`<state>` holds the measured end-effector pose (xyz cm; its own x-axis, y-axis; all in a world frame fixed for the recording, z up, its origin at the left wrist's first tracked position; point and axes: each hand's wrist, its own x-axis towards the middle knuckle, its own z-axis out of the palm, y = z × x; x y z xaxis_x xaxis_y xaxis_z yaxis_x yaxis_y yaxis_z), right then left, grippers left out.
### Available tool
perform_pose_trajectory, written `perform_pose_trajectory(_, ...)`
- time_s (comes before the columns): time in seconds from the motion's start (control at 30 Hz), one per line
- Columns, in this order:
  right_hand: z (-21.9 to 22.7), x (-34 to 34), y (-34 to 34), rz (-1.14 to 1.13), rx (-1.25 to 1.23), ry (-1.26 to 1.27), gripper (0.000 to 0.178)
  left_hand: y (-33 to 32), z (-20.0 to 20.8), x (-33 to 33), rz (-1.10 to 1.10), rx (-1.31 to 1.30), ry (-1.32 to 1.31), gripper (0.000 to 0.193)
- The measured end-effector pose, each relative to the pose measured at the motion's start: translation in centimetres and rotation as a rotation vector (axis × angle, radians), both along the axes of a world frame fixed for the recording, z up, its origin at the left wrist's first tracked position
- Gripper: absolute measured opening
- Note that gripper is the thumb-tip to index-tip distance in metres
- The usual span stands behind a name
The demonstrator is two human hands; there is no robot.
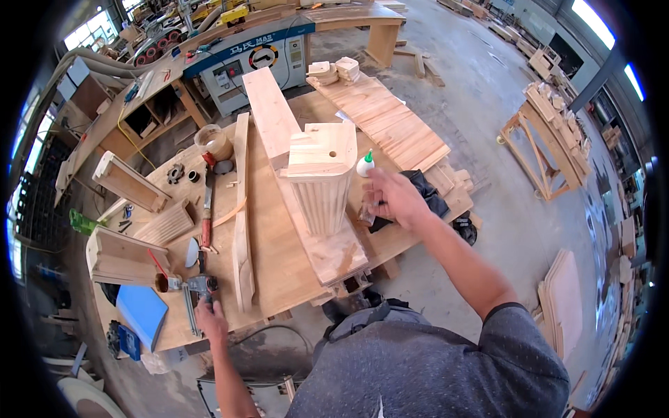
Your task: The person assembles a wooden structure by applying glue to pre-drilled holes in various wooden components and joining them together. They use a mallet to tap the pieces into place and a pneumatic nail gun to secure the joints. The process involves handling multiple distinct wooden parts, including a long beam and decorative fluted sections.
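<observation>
Pale wood everywhere across the round workbench (279, 258). At its near left edge, left hand (211, 319) closed around the grip of a grey nail gun (195, 289), nose pointing away across the bench top. Just beside the gun, a small dark-red can (162, 282) and a thin red stick (157, 263) near a boxy wooden frame piece (122, 256). At the near left corner, a blue pad (143, 313) half over the edge.

Toward the right edge, right hand (394, 198) raised over the bench, fingers curled around something small and partly clear; what exactly, cannot tell. Just beyond the knuckles, a white glue bottle with a green tip (365, 164), upright. Under and behind the hand, a black cloth (425, 195).

Mid-bench, a fluted wooden column block (322, 182) standing on a long plank (300, 181) running from the far edge to the near edge, a round hole in the block's top face. Left of the plank, a curved wooden strip (242, 223) lying lengthwise, then a red-handled tool (207, 202) and a roll of tape (214, 141) near the far left edge. Another fluted piece (166, 223) flat beside a second frame piece (129, 182).
</observation>
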<state>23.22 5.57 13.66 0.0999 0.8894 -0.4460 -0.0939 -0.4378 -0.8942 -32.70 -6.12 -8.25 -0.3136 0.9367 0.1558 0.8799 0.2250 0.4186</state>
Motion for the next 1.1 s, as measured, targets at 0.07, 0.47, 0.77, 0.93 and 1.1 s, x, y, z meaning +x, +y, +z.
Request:
perform_pose_trajectory(0.07, -0.2, 1.1, 2.2, 0.022, 0.078, -0.049, 0.057, 2.3, 3.0, 5.8, -0.076, 0.002, -0.461, 0.037)
perform_pose_trajectory(0.47, 1.4, -2.6, 6.3, 0.334, 0.22, -0.046, 0.056, 13.4, 15.9, 31.1, -0.252, -0.658, -1.593, 0.095)
perform_pose_trajectory(0.77, 1.4, -5.3, 9.6, 0.288, 0.447, -0.272, 0.07, 16.3, 19.1, 29.7, -0.049, -0.748, -1.469, 0.097)
perform_pose_trajectory(0.93, 4.3, -5.0, 10.3, 0.336, 0.447, -0.4, 0.078, 15.9, 22.1, 29.3, -0.121, -0.881, -1.431, 0.104)
perform_pose_trajectory(1.1, 3.7, -4.7, 11.4, 0.323, 0.497, -0.369, 0.08, 15.5, 22.9, 29.2, -0.244, -0.959, -1.58, 0.108)
